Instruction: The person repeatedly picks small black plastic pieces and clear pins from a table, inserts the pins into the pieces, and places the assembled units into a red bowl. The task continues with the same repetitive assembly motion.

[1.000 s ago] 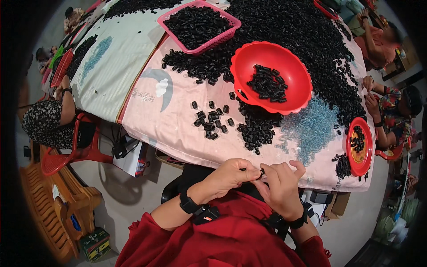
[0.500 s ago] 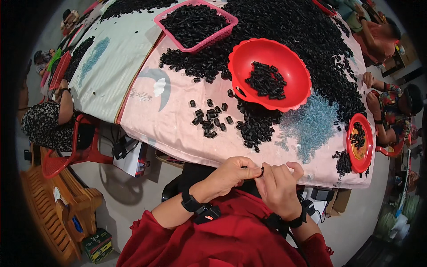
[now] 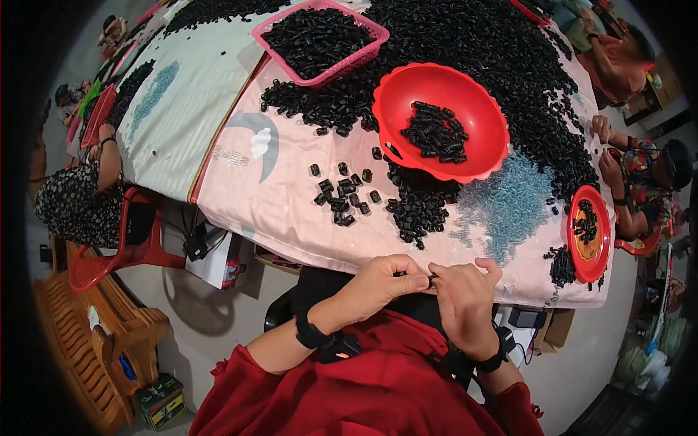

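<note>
At the table's near edge, my left hand [image 3: 383,288] pinches a small black plastic part [image 3: 432,278] between thumb and fingers. My right hand [image 3: 464,301] is closed on the other end of it, its little finger sticking out; the fingers hide most of the part. Just beyond lie a loose group of short black cylinders [image 3: 340,201] and a denser heap of black pieces [image 3: 419,211]. A pile of small clear bluish pieces [image 3: 505,196] spreads to the right. Behind these, a scalloped red bowl [image 3: 440,81] holds black assembled-looking parts.
A pink basket [image 3: 380,43] full of black pieces stands at the far left of a large black heap [image 3: 487,51]. A red oval dish [image 3: 578,251] sits at the right edge. People sit around the table. A red plastic chair [image 3: 138,251] and wooden bench [image 3: 87,341] are at left.
My right hand has shifted slightly right, its fingers turning a little around the small part. My left hand stays nearly in place.
</note>
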`<state>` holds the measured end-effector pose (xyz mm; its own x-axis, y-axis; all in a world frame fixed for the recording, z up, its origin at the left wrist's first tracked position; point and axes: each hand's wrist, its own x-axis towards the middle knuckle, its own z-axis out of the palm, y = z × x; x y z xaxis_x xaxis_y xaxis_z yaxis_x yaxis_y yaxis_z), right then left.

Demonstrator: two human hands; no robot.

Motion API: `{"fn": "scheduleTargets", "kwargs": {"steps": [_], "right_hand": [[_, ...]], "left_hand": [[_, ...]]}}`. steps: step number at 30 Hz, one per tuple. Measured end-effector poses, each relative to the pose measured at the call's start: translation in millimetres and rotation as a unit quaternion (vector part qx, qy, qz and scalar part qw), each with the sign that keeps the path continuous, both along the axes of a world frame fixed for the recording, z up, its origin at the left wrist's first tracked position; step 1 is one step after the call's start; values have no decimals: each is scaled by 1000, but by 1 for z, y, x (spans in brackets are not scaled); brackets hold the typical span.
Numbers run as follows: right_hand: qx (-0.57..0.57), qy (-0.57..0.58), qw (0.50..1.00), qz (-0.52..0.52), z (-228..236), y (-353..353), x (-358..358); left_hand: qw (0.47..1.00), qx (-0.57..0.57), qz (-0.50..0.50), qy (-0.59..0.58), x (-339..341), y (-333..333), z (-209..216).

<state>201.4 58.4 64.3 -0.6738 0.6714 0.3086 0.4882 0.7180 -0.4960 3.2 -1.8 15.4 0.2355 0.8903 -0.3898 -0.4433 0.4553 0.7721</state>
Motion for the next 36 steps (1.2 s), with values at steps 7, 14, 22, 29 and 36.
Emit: {"fn": "scheduleTargets", "kwargs": {"steps": [7, 14, 22, 29, 36], "right_hand": [[-16, -7, 1000, -12, 1, -1, 1], [25, -67, 997, -6, 13, -3, -3], [84, -129, 988, 3, 17, -10, -7], [68, -139, 988, 7, 19, -12, -7], [-35, -74, 996, 24, 24, -3, -2]], "left_hand": [[999, 16, 33, -4, 10, -2, -3], [995, 71, 53, 47, 11, -4, -1], [997, 4, 59, -52, 14, -5, -11], [996, -42, 50, -60, 16, -6, -16], [994, 64, 85, -10, 20, -8, -15]]}}
